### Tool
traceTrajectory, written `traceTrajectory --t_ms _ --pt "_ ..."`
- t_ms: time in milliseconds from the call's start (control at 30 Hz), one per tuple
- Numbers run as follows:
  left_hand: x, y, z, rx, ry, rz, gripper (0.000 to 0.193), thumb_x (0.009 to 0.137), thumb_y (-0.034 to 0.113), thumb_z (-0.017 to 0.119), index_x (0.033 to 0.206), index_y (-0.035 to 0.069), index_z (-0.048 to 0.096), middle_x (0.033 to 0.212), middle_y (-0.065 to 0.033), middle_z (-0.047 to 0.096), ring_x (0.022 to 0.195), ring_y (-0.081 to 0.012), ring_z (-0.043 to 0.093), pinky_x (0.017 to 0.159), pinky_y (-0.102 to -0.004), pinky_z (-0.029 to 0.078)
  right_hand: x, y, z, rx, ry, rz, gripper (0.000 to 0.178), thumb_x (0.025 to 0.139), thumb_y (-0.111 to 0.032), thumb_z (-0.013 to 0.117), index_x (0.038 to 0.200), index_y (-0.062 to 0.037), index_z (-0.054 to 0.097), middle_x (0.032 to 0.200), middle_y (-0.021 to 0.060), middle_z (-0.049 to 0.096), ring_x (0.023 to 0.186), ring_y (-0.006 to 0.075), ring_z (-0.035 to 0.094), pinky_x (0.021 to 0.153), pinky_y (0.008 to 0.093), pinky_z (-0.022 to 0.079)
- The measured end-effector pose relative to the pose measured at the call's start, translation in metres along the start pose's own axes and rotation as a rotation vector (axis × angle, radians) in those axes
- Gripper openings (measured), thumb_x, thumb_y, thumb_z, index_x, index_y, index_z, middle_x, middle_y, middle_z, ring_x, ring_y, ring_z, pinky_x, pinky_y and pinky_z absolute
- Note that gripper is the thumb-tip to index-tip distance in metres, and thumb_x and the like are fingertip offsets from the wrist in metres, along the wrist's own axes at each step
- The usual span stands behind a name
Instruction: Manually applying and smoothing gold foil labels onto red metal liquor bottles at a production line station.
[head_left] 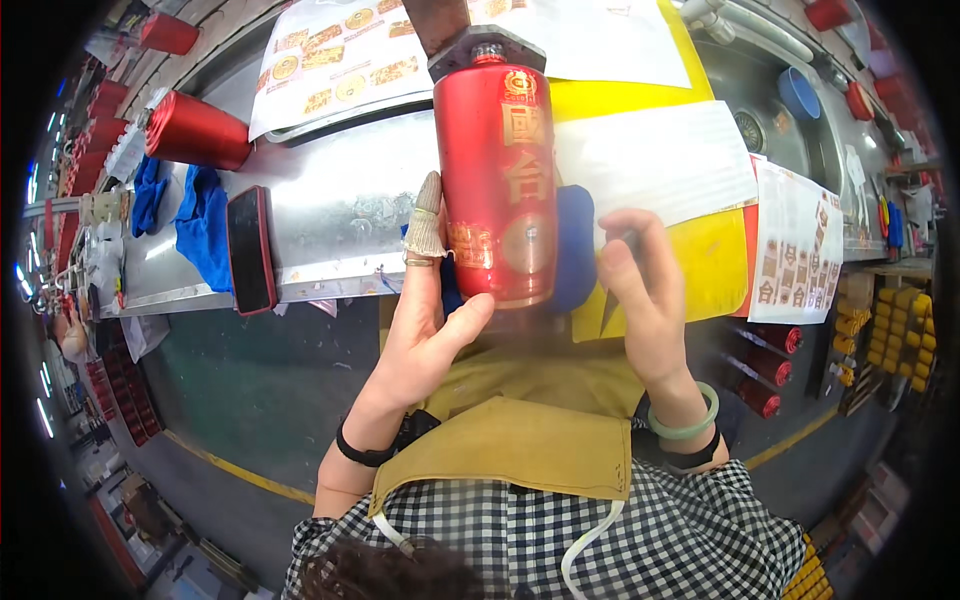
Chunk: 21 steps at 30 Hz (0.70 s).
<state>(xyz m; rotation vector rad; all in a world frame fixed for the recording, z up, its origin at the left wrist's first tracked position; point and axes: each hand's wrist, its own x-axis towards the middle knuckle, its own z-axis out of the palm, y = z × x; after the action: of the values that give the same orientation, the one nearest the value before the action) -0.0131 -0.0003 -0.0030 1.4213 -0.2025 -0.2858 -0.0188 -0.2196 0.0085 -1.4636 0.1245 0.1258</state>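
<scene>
A glossy red bottle with gold lettering and a round gold emblem lies in front of me, its neck pointing away into a dark metal holder. My left hand grips the bottle's lower left side, thumb on its base end and index finger along its flank. That finger wears a beige finger cover. To the right of the bottle, apart from it, my right hand has its thumb and fingers bent together around a thin dark piece, which I cannot make out. A blue pad shows behind the bottle.
Sheets of gold and brown decals lie on the metal bench, with a yellow sheet to the right. A phone, blue cloth and another red bottle are left. A sink stands far right.
</scene>
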Motion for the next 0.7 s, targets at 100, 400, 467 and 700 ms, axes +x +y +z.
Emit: traceTrajectory --t_ms 100,400,467,700 --pt "-0.001 0.001 0.002 -0.019 0.015 -0.009 0.093 0.096 0.002 0.059 0.165 -0.001 -0.003 0.171 -0.0179 0.011 0.157 -0.0262 0.017 0.127 -0.0402 0.018 -0.001 0.001 0.001 0.011 0.019 -0.016 0.024 0.104 -0.017 0.064 0.122 -0.0033 0.055 0.096 -0.0038 0.052 0.085 0.0029 0.047 0.076 0.0195 0.041" --pt "-0.003 -0.008 -0.015 0.373 0.134 0.352 0.100 0.082 0.005 0.084 0.160 -0.001 0.023 0.159 -0.0193 0.038 0.148 -0.0287 0.039 0.122 -0.0417 0.029 -0.004 0.007 -0.003 -0.007 0.019 -0.019 0.024 0.104 -0.019 0.065 0.121 -0.0041 0.055 0.096 -0.0042 0.051 0.085 0.0030 0.045 0.075 0.0191 0.038" --pt "-0.006 -0.010 -0.024 0.399 0.055 0.392 0.103 0.075 0.006 0.090 0.158 0.000 0.029 0.154 -0.0182 0.045 0.143 -0.0280 0.045 0.119 -0.0406 0.031 -0.006 0.007 -0.004 0.014 0.010 -0.021 0.026 0.104 -0.020 0.066 0.122 -0.0039 0.055 0.095 -0.0044 0.051 0.084 0.0030 0.045 0.074 0.0191 0.038" --pt "-0.005 -0.006 -0.010 0.143 0.097 0.072 0.095 0.087 0.003 0.061 0.166 0.004 0.009 0.169 -0.0194 0.019 0.158 -0.0282 0.017 0.125 -0.0411 0.018 -0.010 -0.003 0.003 -0.065 -0.073 -0.030 0.037 0.102 -0.023 0.069 0.129 -0.0030 0.052 0.098 -0.0024 0.056 0.088 0.0037 0.049 0.080 0.0203 0.041"
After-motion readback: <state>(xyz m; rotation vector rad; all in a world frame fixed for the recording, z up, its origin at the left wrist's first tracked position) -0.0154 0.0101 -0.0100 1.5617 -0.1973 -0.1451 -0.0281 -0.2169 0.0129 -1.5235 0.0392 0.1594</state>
